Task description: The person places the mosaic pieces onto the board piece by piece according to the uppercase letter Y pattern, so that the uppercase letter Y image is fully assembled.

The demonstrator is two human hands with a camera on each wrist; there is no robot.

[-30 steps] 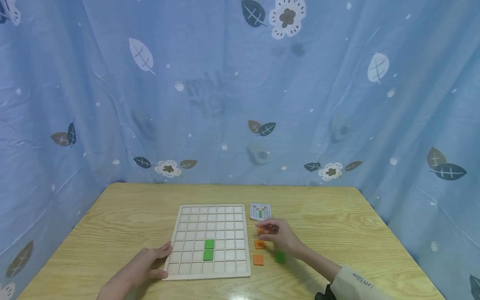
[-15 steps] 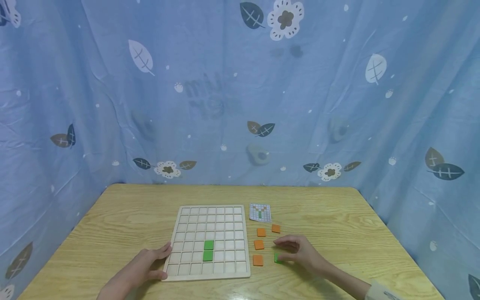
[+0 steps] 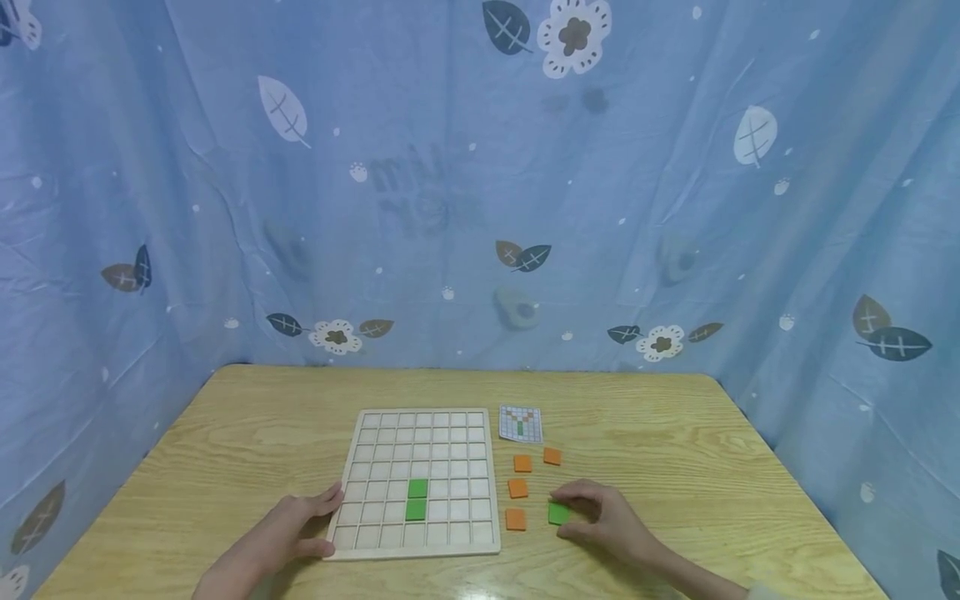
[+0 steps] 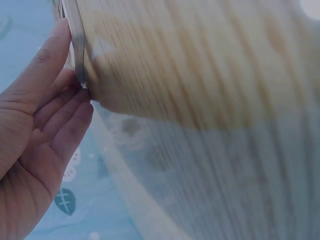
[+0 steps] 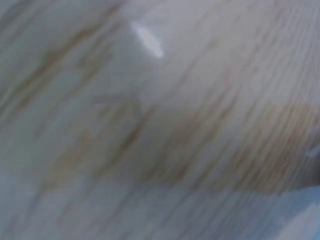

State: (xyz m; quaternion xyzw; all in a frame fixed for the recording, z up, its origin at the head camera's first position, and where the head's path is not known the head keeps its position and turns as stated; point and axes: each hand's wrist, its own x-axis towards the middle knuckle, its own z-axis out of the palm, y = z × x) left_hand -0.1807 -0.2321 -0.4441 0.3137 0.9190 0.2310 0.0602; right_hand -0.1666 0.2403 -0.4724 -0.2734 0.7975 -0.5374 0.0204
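Note:
A pale wooden grid board (image 3: 468,552) lies on the table, with two green tiles, a far one (image 3: 417,488) and a near one (image 3: 416,510), in neighbouring cells of one column. My left hand (image 3: 288,531) holds the board at its near left corner; in the left wrist view the thumb and fingers of the left hand (image 4: 45,115) meet the board's edge (image 4: 76,45). To the right of the board, my right hand (image 3: 603,521) has thumb and forefinger at opposite edges of a loose green tile (image 3: 558,512). That hand is out of sight in the right wrist view, which is blurred.
Several orange tiles lie between board and right hand: three in a rough column (image 3: 522,463), (image 3: 517,488), (image 3: 515,519), and one apart (image 3: 552,457). Behind them sits a small pattern card (image 3: 521,424). A blue curtain (image 3: 450,208) surrounds the wooden table (image 3: 637,433).
My right hand has let go of an orange tile, which now lies farther right and back. It has come toward me to the loose green tile. The left hand stays at the board.

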